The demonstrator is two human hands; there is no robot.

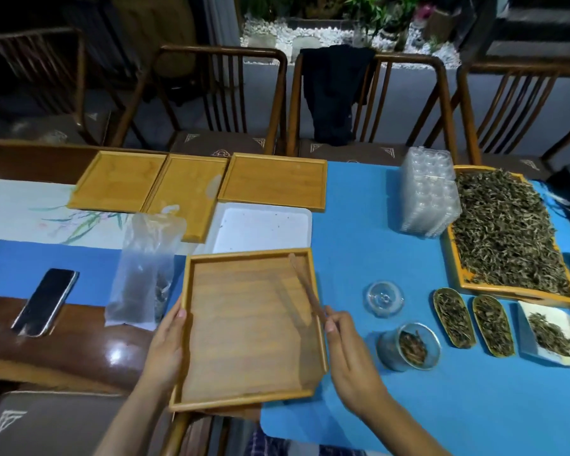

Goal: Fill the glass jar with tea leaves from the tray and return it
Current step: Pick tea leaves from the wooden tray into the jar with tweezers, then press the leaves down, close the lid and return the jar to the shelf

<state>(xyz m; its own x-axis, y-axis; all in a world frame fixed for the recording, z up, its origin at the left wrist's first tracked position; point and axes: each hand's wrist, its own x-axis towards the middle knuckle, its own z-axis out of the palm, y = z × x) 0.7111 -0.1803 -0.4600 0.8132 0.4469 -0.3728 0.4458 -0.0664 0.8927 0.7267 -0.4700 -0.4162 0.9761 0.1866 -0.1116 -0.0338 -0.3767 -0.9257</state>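
The tea-leaf tray point(507, 232) lies at two o'clock, long axis running near to far. The empty wooden tray point(250, 327) at six o'clock is gripped by the left hand point(165, 347); the right hand point(349, 353) pinches a stick point(306, 291). The glass jar point(408, 347) sits at four o'clock, tilted, mouth facing the viewer, with bare blue cloth point(359, 225) around it.

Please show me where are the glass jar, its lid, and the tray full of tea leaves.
glass jar point(408, 347), head view, on its rim
lid point(384, 299), head view, on its clear top
tray of tea leaves point(507, 232), head view, on the leaves
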